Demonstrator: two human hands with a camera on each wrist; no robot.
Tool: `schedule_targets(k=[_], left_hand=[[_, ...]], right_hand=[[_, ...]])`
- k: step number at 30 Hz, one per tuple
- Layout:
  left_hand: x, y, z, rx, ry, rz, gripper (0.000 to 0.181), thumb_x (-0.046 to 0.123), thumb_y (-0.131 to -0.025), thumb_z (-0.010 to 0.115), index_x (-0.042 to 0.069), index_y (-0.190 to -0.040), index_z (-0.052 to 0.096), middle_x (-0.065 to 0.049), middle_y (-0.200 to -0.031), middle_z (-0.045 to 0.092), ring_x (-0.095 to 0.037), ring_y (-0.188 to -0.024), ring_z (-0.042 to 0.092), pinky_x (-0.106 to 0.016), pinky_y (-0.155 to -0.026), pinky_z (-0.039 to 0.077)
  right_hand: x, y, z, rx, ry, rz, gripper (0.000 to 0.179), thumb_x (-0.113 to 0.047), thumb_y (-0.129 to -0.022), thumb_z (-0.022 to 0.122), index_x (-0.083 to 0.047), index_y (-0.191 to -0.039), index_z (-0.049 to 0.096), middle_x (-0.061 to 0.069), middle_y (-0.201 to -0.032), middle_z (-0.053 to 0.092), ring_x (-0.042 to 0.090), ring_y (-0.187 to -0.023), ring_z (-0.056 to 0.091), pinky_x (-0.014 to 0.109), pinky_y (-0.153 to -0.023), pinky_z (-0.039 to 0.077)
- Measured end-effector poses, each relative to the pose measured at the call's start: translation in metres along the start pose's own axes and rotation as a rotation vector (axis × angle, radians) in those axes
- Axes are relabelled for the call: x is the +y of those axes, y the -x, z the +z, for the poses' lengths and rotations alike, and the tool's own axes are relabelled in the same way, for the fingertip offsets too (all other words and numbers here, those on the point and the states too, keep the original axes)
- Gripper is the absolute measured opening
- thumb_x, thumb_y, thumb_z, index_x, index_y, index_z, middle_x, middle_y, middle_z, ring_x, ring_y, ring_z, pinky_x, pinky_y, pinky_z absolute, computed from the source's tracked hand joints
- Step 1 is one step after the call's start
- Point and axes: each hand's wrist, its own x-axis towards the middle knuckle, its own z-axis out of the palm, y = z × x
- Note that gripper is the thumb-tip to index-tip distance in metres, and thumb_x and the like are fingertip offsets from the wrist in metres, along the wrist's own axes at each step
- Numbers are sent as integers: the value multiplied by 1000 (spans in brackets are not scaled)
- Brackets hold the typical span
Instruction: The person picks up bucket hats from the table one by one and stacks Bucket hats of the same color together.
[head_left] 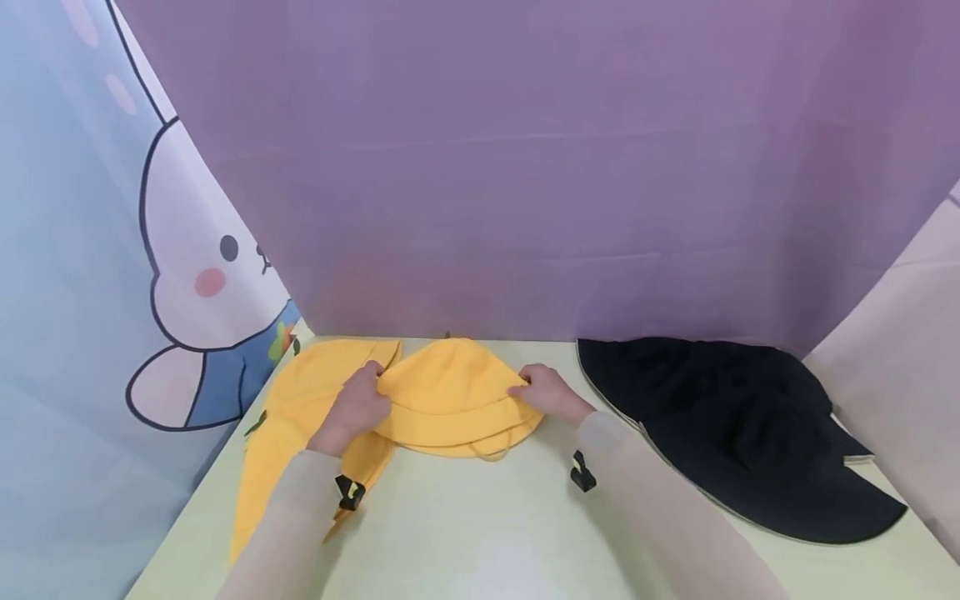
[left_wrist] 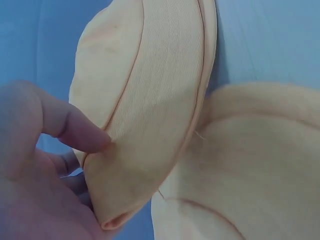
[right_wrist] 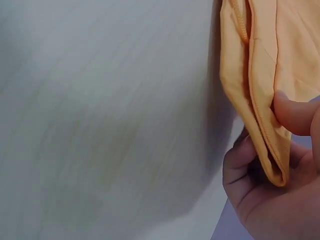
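A yellow bucket hat, folded flat with its brim toward me, is between my two hands near the table's back edge. My left hand pinches its left end; in the left wrist view the thumb presses on the hat's band, fingers behind. My right hand pinches the right end, and the right wrist view shows the thumb on one side of the doubled brim and curled fingers on the other. A thin cord loop hangs below the brim.
More yellow hats lie overlapping at the left, partly under my left forearm. Dark hats lie flat on the right side. The pale table ends at a purple curtain; a printed rabbit curtain hangs at left.
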Motion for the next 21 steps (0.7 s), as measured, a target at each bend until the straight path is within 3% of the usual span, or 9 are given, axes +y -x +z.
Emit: schedule_targets(k=[5, 12, 17, 21], left_hand=[[9, -5, 11, -20, 9, 23, 49, -1, -87, 48, -10, -135, 45, -26, -125, 56, -33, -98, 53, -44, -82, 46], [23, -11, 27, -53, 43, 50, 48, -1, -87, 48, -10, -135, 45, -19, -103, 57, -25, -75, 48, -36, -67, 42], [32, -14, 38, -67, 43, 67, 45, -1, -86, 50, -5, -130, 50, -13, -94, 59, -22, -71, 48, -34, -65, 42], [37, -15, 47, -115, 31, 79, 47, -1, -86, 50, -3, -133, 51, -10, -86, 59, -20, -66, 46, -33, -61, 40]], right_hand=[[13, 17, -12, -8, 36, -16, 26, -22, -97, 67, 1, -109, 67, 8, -97, 65, 21, -84, 56, 38, -81, 49], [25, 38, -33, 11, 42, 24, 21, -22, -99, 67, -3, -105, 66, 4, -79, 54, 19, -71, 52, 31, -63, 43], [33, 53, -49, 15, 52, 37, 22, -20, -98, 67, -1, -107, 69, 4, -79, 55, 18, -69, 52, 30, -62, 43], [38, 66, -58, 14, 55, 66, 18, -19, -98, 68, -1, -103, 68, 4, -75, 52, 17, -63, 51, 29, -57, 43]])
